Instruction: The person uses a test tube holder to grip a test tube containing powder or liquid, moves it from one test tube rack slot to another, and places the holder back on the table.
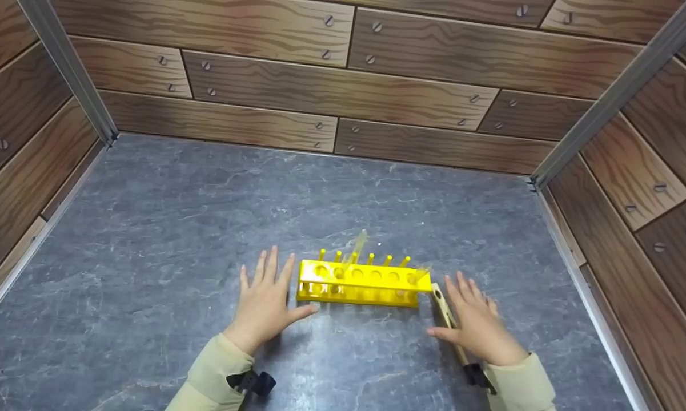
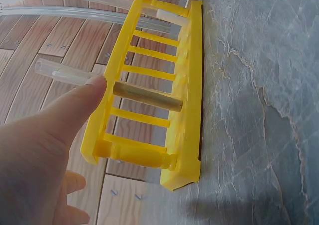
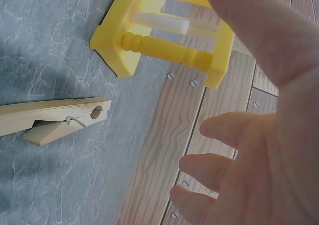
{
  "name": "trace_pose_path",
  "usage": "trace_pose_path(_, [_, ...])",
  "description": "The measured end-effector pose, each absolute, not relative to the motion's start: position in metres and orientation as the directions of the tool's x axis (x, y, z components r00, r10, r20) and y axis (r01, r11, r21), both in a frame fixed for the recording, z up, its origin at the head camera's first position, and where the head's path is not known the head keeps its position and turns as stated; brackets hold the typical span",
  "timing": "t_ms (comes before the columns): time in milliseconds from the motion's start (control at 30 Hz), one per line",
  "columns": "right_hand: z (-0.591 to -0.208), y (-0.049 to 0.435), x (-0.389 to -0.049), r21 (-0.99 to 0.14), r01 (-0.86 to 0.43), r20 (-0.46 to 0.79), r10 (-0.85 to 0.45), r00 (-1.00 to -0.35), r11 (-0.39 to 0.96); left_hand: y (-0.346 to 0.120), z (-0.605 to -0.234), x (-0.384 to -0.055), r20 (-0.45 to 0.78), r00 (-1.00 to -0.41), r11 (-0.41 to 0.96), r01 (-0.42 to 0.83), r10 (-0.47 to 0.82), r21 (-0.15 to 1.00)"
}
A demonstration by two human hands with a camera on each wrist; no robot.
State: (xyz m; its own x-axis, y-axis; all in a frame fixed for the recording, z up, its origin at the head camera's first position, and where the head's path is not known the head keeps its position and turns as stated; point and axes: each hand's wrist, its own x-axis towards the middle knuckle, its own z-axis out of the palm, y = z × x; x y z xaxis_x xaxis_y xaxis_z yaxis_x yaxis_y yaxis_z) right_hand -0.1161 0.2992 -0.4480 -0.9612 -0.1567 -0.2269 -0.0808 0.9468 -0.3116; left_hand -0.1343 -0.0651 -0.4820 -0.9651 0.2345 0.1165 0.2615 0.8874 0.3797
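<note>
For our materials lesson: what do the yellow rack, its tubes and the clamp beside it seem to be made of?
Yellow rack: probably plastic, fairly glossy; even colour, bright glints.
Tubes: smooth and see-through; glass or clear plastic, can't tell.
Clamp: apparently wood, matt; pale tan. Its wire spring looks metal: thin, grey.

Glare on grey tabletop (image 1: 314, 371); wrist views soft.

Spread hands (image 1: 264, 308) (image 1: 478, 328) flanking a yellow rack (image 1: 365, 283), two tubes (image 1: 360, 244) in it, wooden clip (image 1: 442, 305), grey marbled surface (image 1: 177, 228)
</note>
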Motion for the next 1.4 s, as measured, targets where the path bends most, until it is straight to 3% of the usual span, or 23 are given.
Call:
trace_pose_path(500, [-0.457, 0.304, -0.113, -0.325, -0.063, -0.257, -0.152, -0.954, 0.944, -0.062, -0.482, -0.14, 0.064, -0.978, 0.881, 0.208, 0.2, 0.424])
trace_pose_path(800, [-0.467, 0.308, -0.115, -0.366, 0.044, -0.383, -0.107, -0.918, 0.93, -0.062, -0.486, -0.143, -0.007, -0.989, 0.845, 0.123, 0.149, 0.521])
trace_pose_path(1233, [-0.476, 0.314, -0.122, -0.225, 0.103, -0.37, 0.013, -0.929, 0.969, -0.059, -0.492, -0.155, -0.05, -0.994, 0.742, 0.039, 0.097, 0.669])
trace_pose_path(1400, [-0.477, 0.311, -0.124, -0.231, 0.131, -0.336, 0.047, -0.941, 0.964, -0.059, -0.493, -0.158, -0.094, -0.992, 0.671, -0.016, 0.079, 0.741])
